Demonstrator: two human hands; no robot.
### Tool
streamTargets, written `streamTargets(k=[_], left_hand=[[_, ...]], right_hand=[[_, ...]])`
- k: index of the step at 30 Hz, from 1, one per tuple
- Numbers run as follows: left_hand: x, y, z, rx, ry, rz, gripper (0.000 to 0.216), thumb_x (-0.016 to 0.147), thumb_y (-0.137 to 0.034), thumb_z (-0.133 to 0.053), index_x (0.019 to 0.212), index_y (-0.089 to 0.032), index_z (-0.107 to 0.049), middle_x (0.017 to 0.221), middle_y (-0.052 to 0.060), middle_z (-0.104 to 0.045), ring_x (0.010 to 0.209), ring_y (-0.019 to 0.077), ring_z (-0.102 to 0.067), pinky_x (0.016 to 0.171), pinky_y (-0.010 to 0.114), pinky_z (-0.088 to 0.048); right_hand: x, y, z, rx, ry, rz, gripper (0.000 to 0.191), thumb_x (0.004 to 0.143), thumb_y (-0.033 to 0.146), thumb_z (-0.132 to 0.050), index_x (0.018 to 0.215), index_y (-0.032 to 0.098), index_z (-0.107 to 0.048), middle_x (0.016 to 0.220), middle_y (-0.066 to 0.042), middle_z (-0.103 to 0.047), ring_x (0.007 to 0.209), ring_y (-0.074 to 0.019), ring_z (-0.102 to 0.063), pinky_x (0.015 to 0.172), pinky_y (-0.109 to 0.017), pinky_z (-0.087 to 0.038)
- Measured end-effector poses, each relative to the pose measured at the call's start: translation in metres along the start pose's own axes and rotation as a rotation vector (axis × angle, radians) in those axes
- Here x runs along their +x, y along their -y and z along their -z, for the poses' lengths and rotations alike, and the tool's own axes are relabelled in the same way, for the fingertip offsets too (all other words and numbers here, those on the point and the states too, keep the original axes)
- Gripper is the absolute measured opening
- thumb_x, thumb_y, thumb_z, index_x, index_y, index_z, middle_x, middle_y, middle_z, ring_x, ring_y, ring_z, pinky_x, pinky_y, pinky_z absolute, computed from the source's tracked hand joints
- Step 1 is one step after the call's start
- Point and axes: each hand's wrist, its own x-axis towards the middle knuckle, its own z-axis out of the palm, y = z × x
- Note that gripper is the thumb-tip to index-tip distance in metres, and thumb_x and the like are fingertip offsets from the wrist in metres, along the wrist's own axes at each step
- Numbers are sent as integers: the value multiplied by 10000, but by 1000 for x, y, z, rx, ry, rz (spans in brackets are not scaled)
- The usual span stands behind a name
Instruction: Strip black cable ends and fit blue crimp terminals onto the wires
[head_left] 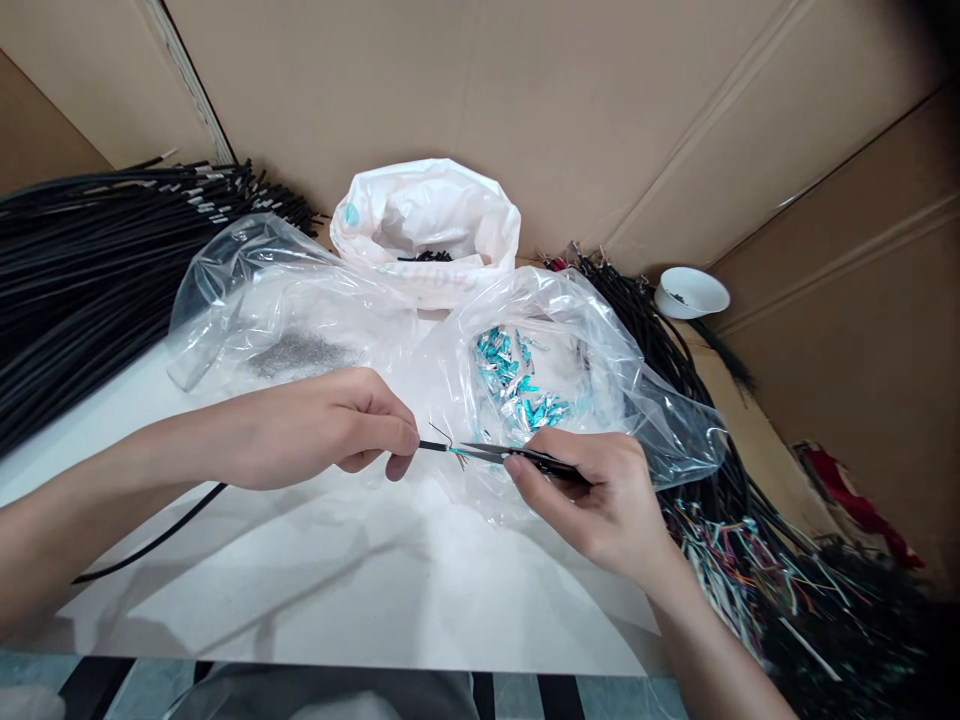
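Observation:
My left hand (337, 425) is closed in a pinch on the end of a thin black cable (161, 538) that trails off to the lower left across the white table (360, 590). Fine bare wires stick out of the cable tip (444, 445). My right hand (592, 490) is closed on black tweezers (517, 455), whose points meet the cable tip, where a small teal piece shows. Just behind the hands lies a clear plastic bag (600, 340) holding several small teal and silver terminals (514, 380).
A thick bundle of black cables (82, 260) lies at the left. A second clear bag (255, 310) holds grey bits, and a white bag (427, 225) sits behind. More cables with coloured wire ends (727, 560) run down the right beside a white bowl (690, 292). Cardboard walls (525, 100) enclose the table.

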Motion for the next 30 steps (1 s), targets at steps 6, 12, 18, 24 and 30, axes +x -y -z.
streamTargets(k=[6, 12, 18, 24, 30], left_hand=[[0, 2, 0, -24, -8, -22, 314, 878, -345, -515, 630, -199, -642, 527, -20, -325, 481, 120, -301, 437, 260, -258], [-2, 3, 1, -50, -17, -24, 314, 869, -363, -530, 631, -200, -656, 528, -15, -339, 476, 119, -298, 431, 262, -252], [-4, 4, 5, -46, 17, -63, 309, 873, -327, -501, 629, -192, -634, 533, -11, -334, 472, 115, -277, 432, 270, -228], [-4, 4, 5, -20, -13, -51, 318, 872, -356, -516, 627, -202, -649, 533, -13, -342, 481, 119, -292, 441, 268, -241], [-6, 4, 1, -14, -30, -14, 343, 899, -399, -510, 643, -216, -648, 569, -13, -375, 512, 126, -328, 461, 261, -269]], right_hand=[[-1, -1, -4, 71, -8, -28, 402, 888, 221, -583, 548, 212, -370, 488, 78, -260, 428, -65, -227, 421, -240, -177], [0, -1, -7, 130, -22, -22, 409, 894, 217, -584, 550, 209, -362, 494, 80, -251, 432, -62, -223, 425, -240, -170], [-2, -5, -11, 165, 4, -27, 421, 939, 290, -575, 571, 208, -390, 511, 71, -276, 455, -75, -254, 454, -254, -196], [-5, -4, -6, 249, 81, -163, 490, 1043, 395, -433, 605, 211, -308, 576, 50, -270, 522, -96, -266, 508, -283, -206], [3, 13, 15, 415, 258, -406, 410, 983, 448, -545, 661, 196, -546, 614, 36, -366, 578, -115, -329, 516, -280, -234]])
